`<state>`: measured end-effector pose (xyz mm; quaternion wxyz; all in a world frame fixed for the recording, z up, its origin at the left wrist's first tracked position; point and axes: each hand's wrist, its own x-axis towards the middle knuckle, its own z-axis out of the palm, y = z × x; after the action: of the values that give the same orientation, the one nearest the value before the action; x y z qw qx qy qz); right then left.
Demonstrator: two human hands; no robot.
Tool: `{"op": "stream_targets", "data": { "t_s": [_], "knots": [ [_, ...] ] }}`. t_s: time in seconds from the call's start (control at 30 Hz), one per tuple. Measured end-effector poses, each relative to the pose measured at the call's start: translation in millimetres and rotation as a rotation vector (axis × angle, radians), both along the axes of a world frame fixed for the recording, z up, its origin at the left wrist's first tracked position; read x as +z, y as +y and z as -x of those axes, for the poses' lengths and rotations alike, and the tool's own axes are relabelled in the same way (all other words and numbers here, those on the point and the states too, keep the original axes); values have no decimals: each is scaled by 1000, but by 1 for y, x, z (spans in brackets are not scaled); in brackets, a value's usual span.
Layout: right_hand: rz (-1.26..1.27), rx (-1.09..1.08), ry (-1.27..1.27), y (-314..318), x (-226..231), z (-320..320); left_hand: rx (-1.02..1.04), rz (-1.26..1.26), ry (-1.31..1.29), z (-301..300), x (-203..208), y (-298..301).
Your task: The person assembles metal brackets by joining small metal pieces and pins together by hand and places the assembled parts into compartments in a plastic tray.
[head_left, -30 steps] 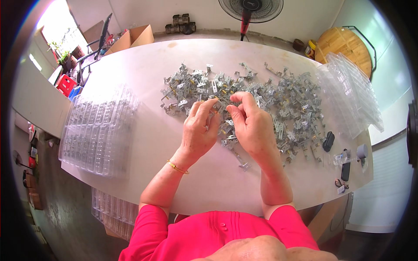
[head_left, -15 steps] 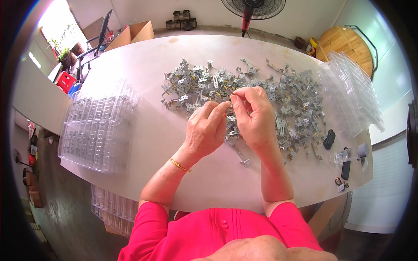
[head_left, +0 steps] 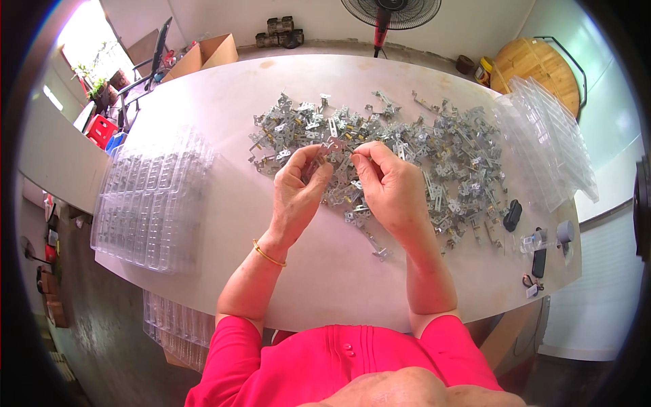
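A small silvery metal bracket (head_left: 333, 144) is pinched between the thumb and fingers of my left hand (head_left: 297, 190). Its forked end sticks out above the fingertips. Close beside it, my right hand (head_left: 395, 193) is closed in a pinch at the bracket's right end. Whether those fingertips grip the bracket itself or a smaller piece is too fine to tell. Both hands are over the near left part of a wide heap of metal brackets (head_left: 468, 149), some with brass-coloured bits, spread on the pale table (head_left: 271, 298).
Stacked clear plastic trays (head_left: 146, 203) holding metal parts stand at the left. More clear trays (head_left: 542, 142) lean at the right. Near the right edge are a black case (head_left: 513, 216) and a grey tape roll (head_left: 565, 232). A fan (head_left: 392, 10) stands behind the table.
My left hand has turned and moved slightly left, bringing the bracket into view above its fingertips. My right hand has shifted a little left and down, still pinching.
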<state>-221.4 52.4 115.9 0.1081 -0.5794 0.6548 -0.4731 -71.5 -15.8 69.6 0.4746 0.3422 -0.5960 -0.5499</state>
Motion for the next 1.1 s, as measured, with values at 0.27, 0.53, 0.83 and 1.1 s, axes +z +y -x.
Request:
{"op": "stream_targets", "data": {
  "t_s": [0.27,0.53,0.83,1.1],
  "knots": [
    [-44,-7,57,1,1,1,53,116,-51,2,-10,0],
    [-18,19,-49,0,-4,4,133,501,-187,8,-4,9],
    [-236,270,-469,1,0,16,145,643,-285,5,-5,5],
    [-297,398,-653,-7,-2,32,80,741,-308,3,-4,2]
  ]
}}
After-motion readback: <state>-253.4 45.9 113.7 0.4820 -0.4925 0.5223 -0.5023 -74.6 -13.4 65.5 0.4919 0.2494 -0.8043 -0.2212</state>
